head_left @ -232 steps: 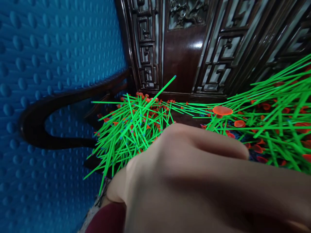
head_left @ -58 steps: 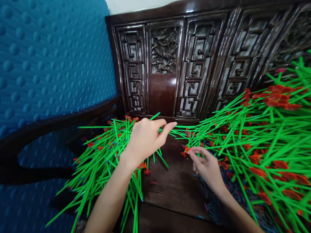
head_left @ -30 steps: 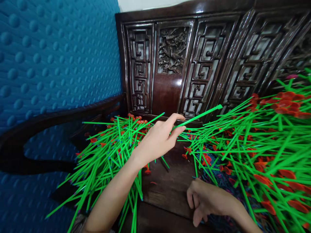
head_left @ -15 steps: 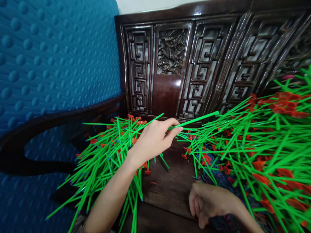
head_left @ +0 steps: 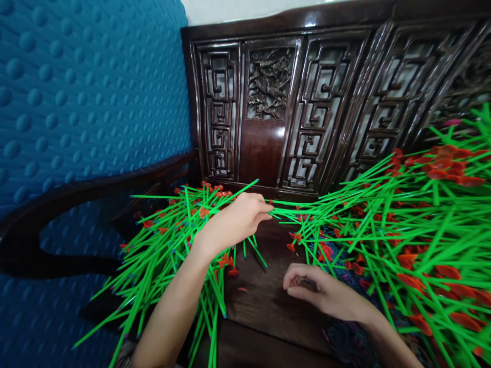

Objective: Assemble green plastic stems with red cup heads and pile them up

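My left hand [head_left: 245, 217] pinches one end of a green stick [head_left: 293, 210] that points right toward the larger pile. Lower down, my right hand [head_left: 307, 289] hovers over the dark wooden seat [head_left: 264, 301], its fingers curled with a gap between them and the thumb; nothing shows in it. Beneath and left of my left hand lies a heap of green sticks [head_left: 153, 260], some with orange cup-shaped ends. A bigger heap of green sticks with orange cups [head_left: 447, 166] fills the right side.
A carved dark wooden backrest [head_left: 263, 148] rises behind the seat. At the left, a curved armrest [head_left: 23, 220] stands before a blue bumpy mat [head_left: 88, 87]. Dark blue thin pieces [head_left: 345, 342] lie beside my right hand.
My left hand has lowered slightly and moved left, and the stick at its fingertips has dropped from an upward slant. My right hand has risen to the left and its fingers have spread.
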Demonstrator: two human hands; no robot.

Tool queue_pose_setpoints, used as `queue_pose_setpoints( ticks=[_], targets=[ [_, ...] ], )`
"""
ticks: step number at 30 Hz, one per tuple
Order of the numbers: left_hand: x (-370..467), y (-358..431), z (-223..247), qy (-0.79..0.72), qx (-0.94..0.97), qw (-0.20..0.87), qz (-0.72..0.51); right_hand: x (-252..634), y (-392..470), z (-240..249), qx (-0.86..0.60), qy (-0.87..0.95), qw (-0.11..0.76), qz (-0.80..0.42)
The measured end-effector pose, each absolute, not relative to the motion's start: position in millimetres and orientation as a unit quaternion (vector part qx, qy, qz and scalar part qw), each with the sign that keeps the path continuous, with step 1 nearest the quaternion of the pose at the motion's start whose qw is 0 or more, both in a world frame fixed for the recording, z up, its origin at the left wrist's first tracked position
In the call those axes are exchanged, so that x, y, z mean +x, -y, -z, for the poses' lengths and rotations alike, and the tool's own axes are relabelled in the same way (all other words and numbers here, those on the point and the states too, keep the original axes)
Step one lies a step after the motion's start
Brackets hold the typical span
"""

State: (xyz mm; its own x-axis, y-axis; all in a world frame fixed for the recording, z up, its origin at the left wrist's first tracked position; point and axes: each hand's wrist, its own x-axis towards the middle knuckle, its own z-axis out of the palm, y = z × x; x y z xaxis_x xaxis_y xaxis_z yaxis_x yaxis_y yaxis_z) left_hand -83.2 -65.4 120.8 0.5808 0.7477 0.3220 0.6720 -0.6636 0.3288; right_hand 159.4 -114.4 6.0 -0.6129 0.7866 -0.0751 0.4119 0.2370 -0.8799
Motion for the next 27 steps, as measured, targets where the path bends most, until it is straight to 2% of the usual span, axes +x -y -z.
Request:
queue_pose_setpoints(
  ticks=[6,9,14,19,27],
  targets=[
    [-79,64,-118,-0.379,0.894,0.103,-0.216,160,105,-5,-0.405,0.622,0.426,-0.517],
    [-78,63,-120,-0.382,0.898,0.099,-0.193,162,103,-4,-0.412,0.559,0.506,-0.512],
    [-78,59,-116,-0.391,0.902,0.078,-0.165,160,104,-7,-0.419,0.495,0.550,-0.527],
    [-73,62,-117,-0.388,0.903,0.104,-0.152,158,105,-11,-0.348,0.482,0.597,-0.539],
    [-59,66,-115,-0.350,0.923,0.095,-0.127,159,108,-12,-0.300,0.502,0.564,-0.583]
  ],
)
